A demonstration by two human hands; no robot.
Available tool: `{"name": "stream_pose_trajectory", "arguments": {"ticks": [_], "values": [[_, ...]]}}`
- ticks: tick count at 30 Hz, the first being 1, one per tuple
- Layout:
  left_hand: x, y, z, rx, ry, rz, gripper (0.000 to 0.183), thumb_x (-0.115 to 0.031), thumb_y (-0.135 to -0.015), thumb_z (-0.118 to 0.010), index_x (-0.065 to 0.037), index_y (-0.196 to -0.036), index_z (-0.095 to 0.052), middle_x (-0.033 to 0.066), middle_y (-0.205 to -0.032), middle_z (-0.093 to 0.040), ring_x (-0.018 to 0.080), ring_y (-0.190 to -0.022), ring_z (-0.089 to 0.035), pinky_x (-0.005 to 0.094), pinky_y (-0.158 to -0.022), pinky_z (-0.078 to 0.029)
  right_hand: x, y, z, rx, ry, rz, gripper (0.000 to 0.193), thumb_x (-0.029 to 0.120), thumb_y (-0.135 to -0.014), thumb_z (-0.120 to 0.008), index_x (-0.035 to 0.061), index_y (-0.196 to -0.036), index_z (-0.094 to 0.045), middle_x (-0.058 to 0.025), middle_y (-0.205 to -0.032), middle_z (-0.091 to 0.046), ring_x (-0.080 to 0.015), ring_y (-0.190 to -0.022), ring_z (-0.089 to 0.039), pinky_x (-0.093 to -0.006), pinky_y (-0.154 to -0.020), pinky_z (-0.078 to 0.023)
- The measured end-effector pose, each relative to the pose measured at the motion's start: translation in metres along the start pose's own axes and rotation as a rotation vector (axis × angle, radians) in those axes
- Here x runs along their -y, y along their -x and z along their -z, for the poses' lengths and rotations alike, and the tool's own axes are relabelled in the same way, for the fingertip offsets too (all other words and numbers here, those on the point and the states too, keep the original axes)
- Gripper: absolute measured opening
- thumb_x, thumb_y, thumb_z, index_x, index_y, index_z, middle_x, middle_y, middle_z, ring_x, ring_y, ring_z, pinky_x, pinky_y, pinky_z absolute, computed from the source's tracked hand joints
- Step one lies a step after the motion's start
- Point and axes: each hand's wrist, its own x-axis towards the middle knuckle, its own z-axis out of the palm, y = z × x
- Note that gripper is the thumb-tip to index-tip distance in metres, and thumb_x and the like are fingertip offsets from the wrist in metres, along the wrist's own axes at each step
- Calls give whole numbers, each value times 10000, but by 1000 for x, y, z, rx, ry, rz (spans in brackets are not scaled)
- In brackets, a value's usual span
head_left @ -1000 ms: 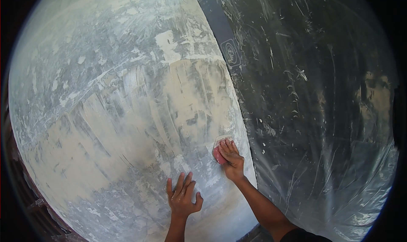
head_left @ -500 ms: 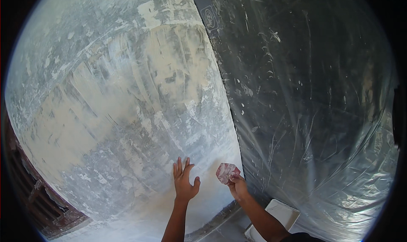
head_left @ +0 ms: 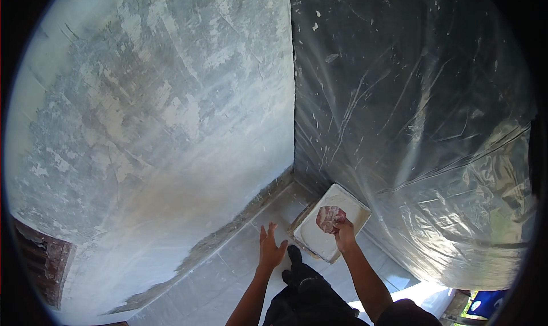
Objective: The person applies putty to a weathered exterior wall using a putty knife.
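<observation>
Red, white-smeared flat scraper (head_left: 327,219) is pinched in the right hand (head_left: 344,235) over the white rectangular tray (head_left: 358,219), lower centre of frame, left hand (head_left: 272,248) spread empty; looks like loading up, calling for a dip imo.

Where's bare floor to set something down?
Floor tiles between the wall's foot and the left hand look bare. Crowded: around the tray, between shoe and plastic sheet, with right hand and red scraper overhead.
</observation>
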Motion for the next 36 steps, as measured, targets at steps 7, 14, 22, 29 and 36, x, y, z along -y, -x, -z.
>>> {"name": "stream_pose_trajectory", "arguments": {"ticks": [7, 14, 22, 29, 36], "values": [[50, 77, -122, 80, 270, 317, 732, -209, -849, -724, -10, -1463, -378, 289, -1536, -385, 521, -1445, -287, 543, -1184, -274, 21, 2, 78, -73, 544, 75, 456, -89, -841, -498, -29, -1274, -628, -85, -1145, -694, -180, -1010, -661, -315, -935, -505], [60, 130, -228, 233, 482, 651, 690, -219, -907, -686, 16, -1458, -342, 332, -1466, -458, 428, -1391, -448, 435, -1146, -374, 12, -60, 141, 363, 1372, 23, 355, -15, -931, -553, 44, -1263, -665, -106, -1134, -737, -217, -1016, -699, -341, -901, -527], [68, 141, -333, 148, 933, 913, 636, -233, -974, -620, 48, -1463, -325, 335, -1500, -416, 389, -1442, -404, 392, -1160, -344, -37, -123, 140, 888, 2059, -225, 366, 113, -916, -517, 256, -1191, -714, -141, -1111, -723, -324, -1063, -667, -447, -976, -513], [50, 134, -362, 18, 1306, 1096, 706, -523, -1027, -470, -3, -1490, -352, 204, -1457, -498, 372, -1373, -474, 547, -1101, -334, -50, -131, 148, 1010, 2062, -293, 380, 93, -909, -508, 265, -1162, -733, -128, -1083, -727, -326, -1041, -673, -442, -970, -513], [56, 132, -370, -26, 1406, 1143, 762, -584, -1007, -459, -4, -1490, -352, 207, -1469, -494, 352, -1371, -487, 500, -1131, -335, -55, -119, 138, 1217, 2253, -150, 353, 84, -881, -553, 221, -1141, -749, -114, -1064, -731, -303, -1017, -689, -431, -940, -526]]}}
